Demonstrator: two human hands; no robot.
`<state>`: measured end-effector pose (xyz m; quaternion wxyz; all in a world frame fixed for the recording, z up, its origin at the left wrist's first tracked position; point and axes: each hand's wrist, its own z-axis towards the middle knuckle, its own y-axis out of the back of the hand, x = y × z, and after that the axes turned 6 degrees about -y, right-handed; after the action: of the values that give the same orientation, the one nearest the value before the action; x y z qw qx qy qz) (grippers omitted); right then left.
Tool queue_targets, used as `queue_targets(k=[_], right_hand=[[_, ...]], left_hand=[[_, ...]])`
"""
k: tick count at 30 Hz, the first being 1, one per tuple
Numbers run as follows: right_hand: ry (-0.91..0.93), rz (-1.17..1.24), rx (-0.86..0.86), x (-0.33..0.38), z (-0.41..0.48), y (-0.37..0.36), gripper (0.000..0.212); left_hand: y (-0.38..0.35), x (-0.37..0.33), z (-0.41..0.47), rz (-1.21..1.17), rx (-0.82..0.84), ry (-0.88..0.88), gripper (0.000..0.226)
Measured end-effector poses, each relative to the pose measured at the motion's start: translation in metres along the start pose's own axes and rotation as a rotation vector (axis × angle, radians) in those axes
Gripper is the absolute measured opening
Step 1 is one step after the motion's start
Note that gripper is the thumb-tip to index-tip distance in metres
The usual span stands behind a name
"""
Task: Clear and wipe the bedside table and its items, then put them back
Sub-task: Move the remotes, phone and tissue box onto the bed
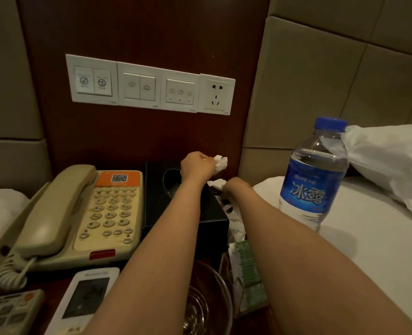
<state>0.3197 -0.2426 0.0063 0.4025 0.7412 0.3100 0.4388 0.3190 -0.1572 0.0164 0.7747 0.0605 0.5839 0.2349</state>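
**Asker:** Where do your hands stand?

**Spotter:** Your left hand (196, 163) is up by the wood wall panel (152, 136), over the far end of the black tissue box (156, 201). Its fingers (207, 160) are curled tight round a crumpled tissue (221, 162), which pokes out to the right of the fist.

**Asker:** And the other?

**Spotter:** Your right hand (234, 186) bends down at the wrist just beside the box's far right corner, by a second tissue (216, 183). Its fingers are hidden, so you cannot tell whether they hold anything.

**Asker:** What does the next move turn on?

**Spotter:** The box, I judge. It stands on the bench (130, 263) just right of the telephone (84, 213), with its long axis running from you toward the wall. It lies below and to the left of both hands. Your left forearm crosses right over it, so that hand is nearer, but it is full. The right would have to come back in from the bed (369, 238) side, where the water bottle (313, 175) stands.
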Motion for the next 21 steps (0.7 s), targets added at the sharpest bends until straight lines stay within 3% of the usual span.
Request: queue_targets(k=[3, 7, 10, 12, 15, 18, 21], right_hand=[[0.011, 0.066, -0.106, -0.005, -0.001, 0.003, 0.03], [0.055, 0.25, -0.245, -0.002, 0.004, 0.007, 0.038], [-0.021, 0.302, -0.333, 0.0, 0.002, 0.014, 0.039], [0.035, 0.29, -0.366, 0.0, 0.002, 0.016, 0.038], [0.164, 0.225, -0.324, -0.006, -0.001, 0.015, 0.035], [0.164, 0.067, -0.209, -0.007, -0.004, 0.01, 0.045], [0.188, -0.039, -0.107, -0.005, -0.003, 0.009, 0.038]], left_hand=[[-0.001, 0.001, 0.001, -0.009, -0.008, -0.004, 0.025], [0.003, -0.003, -0.003, -0.01, -0.031, -0.008, 0.028], [0.005, -0.005, -0.006, -0.023, -0.041, -0.003, 0.027], [0.006, -0.004, -0.007, -0.051, -0.055, -0.008, 0.023], [0.009, -0.005, -0.009, -0.09, -0.084, -0.006, 0.021], [0.01, -0.006, -0.009, -0.091, -0.078, -0.019, 0.022], [0.01, -0.005, -0.008, -0.074, -0.068, -0.025, 0.025]])
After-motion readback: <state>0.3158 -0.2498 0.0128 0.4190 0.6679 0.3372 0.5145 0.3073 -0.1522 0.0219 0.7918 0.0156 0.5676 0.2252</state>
